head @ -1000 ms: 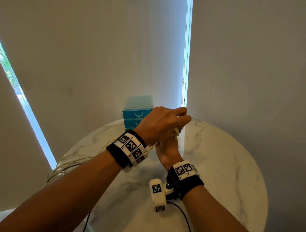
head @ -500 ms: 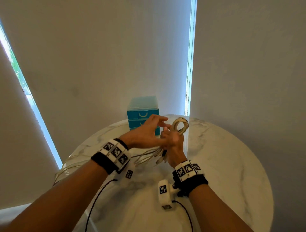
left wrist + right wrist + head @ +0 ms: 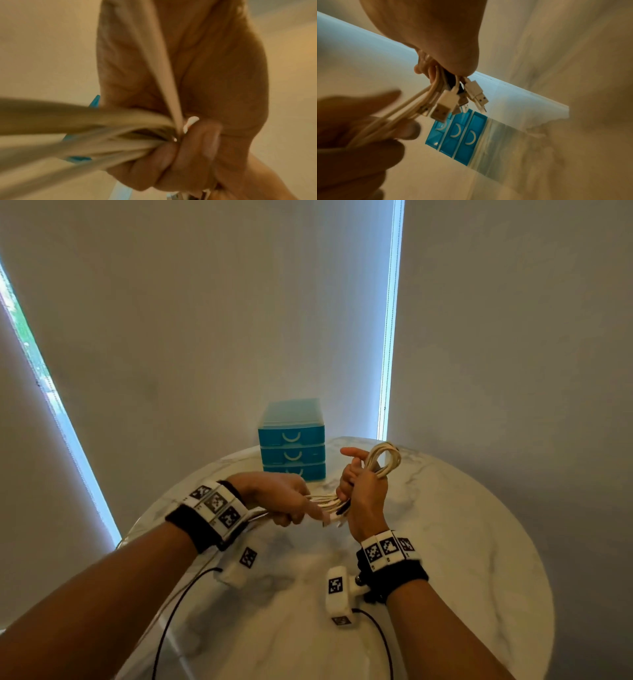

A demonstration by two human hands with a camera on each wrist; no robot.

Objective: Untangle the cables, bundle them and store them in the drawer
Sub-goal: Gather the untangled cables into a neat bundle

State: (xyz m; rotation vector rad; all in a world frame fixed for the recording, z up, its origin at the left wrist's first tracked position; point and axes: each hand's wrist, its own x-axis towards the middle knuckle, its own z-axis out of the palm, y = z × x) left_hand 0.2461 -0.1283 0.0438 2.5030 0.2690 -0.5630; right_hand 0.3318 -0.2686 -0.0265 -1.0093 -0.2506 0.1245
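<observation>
My right hand grips a folded bundle of white cables upright above the marble table; the loop end sticks up past the fist. Several USB plugs hang below that fist. My left hand holds the loose strands that run sideways out of the bundle, fingers curled round them. A blue three-drawer box stands behind the hands at the table's far edge, all drawers closed.
Grey blinds hang close behind the table, with bright window strips at the left and centre right. Black sensor wires trail from both wrist cameras over the near part of the table.
My left hand has dropped from on top of the right fist to its left side, pulling strands sideways. The bundle's loop now shows above my right hand, and the view has tilted up.
</observation>
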